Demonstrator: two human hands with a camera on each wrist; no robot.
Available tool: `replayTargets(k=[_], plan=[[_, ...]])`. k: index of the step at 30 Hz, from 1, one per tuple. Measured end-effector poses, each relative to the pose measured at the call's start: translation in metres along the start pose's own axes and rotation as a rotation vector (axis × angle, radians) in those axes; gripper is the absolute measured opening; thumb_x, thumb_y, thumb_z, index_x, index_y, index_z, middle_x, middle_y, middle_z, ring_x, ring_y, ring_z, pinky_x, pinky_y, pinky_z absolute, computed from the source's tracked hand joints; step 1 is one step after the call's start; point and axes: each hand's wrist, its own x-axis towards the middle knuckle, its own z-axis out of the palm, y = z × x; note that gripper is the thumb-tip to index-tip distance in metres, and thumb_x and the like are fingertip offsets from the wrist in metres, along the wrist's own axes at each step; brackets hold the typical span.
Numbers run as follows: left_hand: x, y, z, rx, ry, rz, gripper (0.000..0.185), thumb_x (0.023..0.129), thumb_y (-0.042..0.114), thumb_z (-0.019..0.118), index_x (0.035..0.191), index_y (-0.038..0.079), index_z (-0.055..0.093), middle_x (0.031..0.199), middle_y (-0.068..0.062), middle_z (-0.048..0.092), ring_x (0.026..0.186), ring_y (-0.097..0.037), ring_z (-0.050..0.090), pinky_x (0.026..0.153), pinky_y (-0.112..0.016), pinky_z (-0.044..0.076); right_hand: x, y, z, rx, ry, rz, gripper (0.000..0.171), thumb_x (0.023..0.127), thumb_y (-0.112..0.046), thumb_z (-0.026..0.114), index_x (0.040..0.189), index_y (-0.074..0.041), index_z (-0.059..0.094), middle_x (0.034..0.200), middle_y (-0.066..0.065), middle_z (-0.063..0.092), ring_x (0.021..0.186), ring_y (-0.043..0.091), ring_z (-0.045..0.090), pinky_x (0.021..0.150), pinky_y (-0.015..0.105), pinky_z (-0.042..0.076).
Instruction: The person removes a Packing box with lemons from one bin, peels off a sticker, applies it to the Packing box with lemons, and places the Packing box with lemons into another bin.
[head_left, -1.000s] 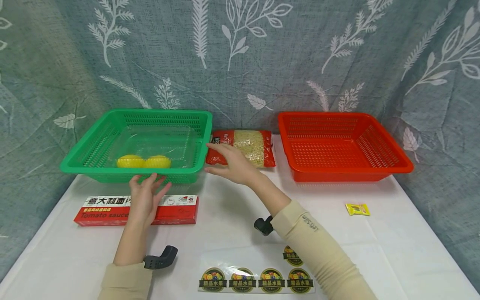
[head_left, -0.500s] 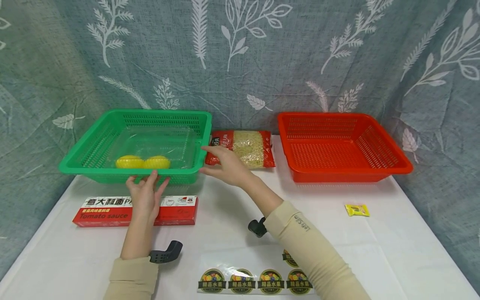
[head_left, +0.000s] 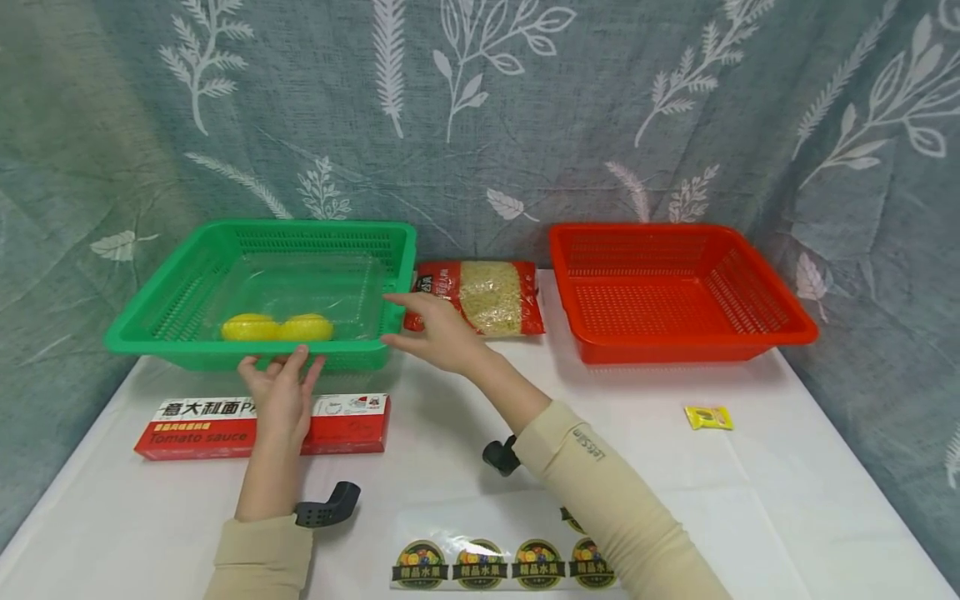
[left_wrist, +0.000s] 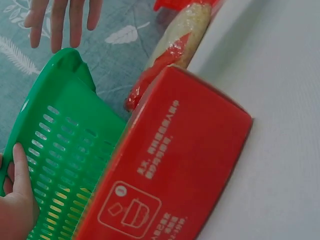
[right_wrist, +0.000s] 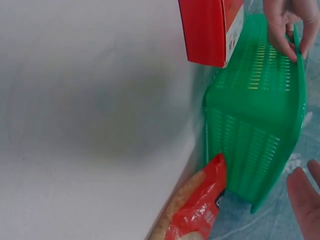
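Note:
My left hand (head_left: 279,396) grips the front rim of a green plastic basket (head_left: 172,347); in the left wrist view its thumb lies outside the slotted wall. Just off the basket's right end my right hand (head_left: 444,335) is held with straight, spread fingers and nothing in them, and the right wrist view shows its fingertips (right_wrist: 299,182) apart from the rim. Inside the basket lies a clear plastic container (head_left: 303,275), with two yellow, ridged oval things (head_left: 250,327) at its front. A red and white box lettered "Tomato sauce" (head_left: 345,433) lies below the left hand.
Between the green basket and a red basket (head_left: 690,339) lies a red bag with pale contents (head_left: 491,296). A small yellow packet (head_left: 708,417) is at the right, and a sheet of round stickers (head_left: 480,510) lies at the front. A grey-green curtain (head_left: 300,100) hangs behind.
My left hand has come up to the green basket's front rim and taken hold of it. The right hand has moved left toward the basket's right end. The head view has shifted slightly.

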Motion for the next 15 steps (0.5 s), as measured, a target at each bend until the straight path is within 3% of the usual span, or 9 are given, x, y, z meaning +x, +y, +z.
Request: replayTargets(k=[15], plan=[[-0.004,0.001,-0.002,-0.022,0.03,-0.005,0.056,0.087,-0.001,0.056,0.122,0.017,0.017,0.095,-0.007,0.032,0.084,-0.014,0.05,0.082,-0.025,0.05,0.012,-0.013,0.008,-0.039,0.005,-0.025,0.056,0.085,-0.033,0.064,0.133,-0.01,0.047,0.134,0.003,0.047,0.119,0.017,0.046,0.093,0.022,0.041]])
